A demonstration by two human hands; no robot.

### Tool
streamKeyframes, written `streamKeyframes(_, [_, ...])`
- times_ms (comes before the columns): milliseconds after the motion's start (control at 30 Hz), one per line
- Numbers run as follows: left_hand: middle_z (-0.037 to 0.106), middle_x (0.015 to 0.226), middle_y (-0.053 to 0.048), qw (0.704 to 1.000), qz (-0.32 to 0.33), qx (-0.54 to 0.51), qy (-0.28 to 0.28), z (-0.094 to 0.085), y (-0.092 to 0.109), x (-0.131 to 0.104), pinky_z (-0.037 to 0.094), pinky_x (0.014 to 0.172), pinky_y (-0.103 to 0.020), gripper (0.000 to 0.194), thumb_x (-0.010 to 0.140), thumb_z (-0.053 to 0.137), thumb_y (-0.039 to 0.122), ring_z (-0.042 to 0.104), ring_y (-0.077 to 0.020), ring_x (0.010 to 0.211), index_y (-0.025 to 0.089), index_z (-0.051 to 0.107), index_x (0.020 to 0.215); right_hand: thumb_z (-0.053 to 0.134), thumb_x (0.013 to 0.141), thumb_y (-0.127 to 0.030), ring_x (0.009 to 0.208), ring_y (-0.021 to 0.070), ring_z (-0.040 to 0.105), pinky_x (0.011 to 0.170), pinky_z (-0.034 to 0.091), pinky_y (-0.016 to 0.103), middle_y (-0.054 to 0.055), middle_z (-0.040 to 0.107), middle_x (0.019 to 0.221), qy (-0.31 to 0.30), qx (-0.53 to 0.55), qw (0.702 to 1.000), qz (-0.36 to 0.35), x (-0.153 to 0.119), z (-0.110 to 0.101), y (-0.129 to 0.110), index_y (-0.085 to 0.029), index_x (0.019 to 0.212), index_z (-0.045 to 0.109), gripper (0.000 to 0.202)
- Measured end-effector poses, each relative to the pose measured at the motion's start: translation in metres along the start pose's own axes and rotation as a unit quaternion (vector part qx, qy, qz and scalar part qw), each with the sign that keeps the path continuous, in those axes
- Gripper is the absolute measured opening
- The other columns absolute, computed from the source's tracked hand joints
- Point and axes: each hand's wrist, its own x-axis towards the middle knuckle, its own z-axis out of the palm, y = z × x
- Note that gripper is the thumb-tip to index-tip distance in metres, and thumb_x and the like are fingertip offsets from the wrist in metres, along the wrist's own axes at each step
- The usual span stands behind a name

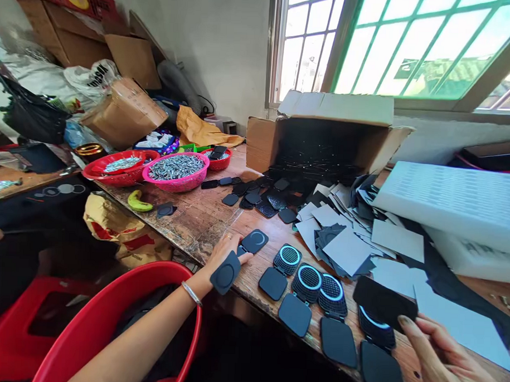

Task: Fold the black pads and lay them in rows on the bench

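Note:
My left hand point(228, 250) is closed round a black hinged piece point(255, 241) over the table's front edge; a square black pad with a round mark point(225, 272) lies against its wrist side. At the lower right, my right hand point(445, 353) pinches a dark flat rectangular piece point(382, 302) between thumb and fingers. That piece hangs over one of several stacks of black hinged pieces with pale blue rings point(309, 277), their square flaps point(294, 315) pointing toward me.
Behind the stacks lie loose white and black cards point(349, 250) and an open cardboard box point(263, 144). White foam blocks point(455, 203) stand at right. Pink bowl of metal parts point(176, 174), banana point(139, 202) and red bowl point(117, 169) are at left. A red tub point(126, 292) is below.

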Motion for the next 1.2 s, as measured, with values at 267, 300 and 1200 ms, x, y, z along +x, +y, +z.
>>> streamKeyframes(267, [0.059, 0.112, -0.011, 0.995, 0.074, -0.059, -0.03, 0.027, 0.06, -0.025, 0.045, 0.096, -0.042, 0.043, 0.081, 0.072, 0.039, 0.057, -0.0292, 0.109, 0.019, 0.053, 0.113, 0.072, 0.073, -0.057, 0.07, 0.0193, 0.06, 0.06, 0.051, 0.026, 0.002, 0.063, 0.074, -0.126, 0.148, 0.98, 0.053, 0.005, 0.029, -0.058, -0.023, 0.081, 0.069, 0.036])
streamKeyframes(300, [0.059, 0.115, -0.012, 0.993, 0.081, -0.077, -0.04, 0.033, 0.067, -0.027, 0.044, 0.098, -0.044, 0.047, 0.079, 0.074, 0.038, 0.056, -0.0303, 0.112, 0.018, 0.052, 0.115, 0.072, 0.073, -0.057, 0.067, 0.0171, 0.056, 0.058, 0.049, 0.025, 0.001, 0.061, 0.071, -0.132, 0.16, 0.977, 0.051, 0.005, 0.033, -0.061, -0.022, 0.077, 0.068, 0.036])
streamKeyframes(1200, [0.074, 0.099, -0.011, 0.629, -0.125, -0.637, -0.427, -0.001, 0.074, -0.049, 0.061, 0.064, -0.028, 0.045, 0.076, 0.072, 0.023, 0.072, -0.0192, 0.076, 0.015, 0.066, 0.12, 0.09, 0.06, -0.042, 0.072, 0.0133, 0.055, 0.071, 0.053, 0.026, 0.001, 0.059, 0.074, -0.391, 0.292, 0.845, 0.217, 0.019, 0.055, -0.104, -0.016, 0.063, 0.062, 0.038])
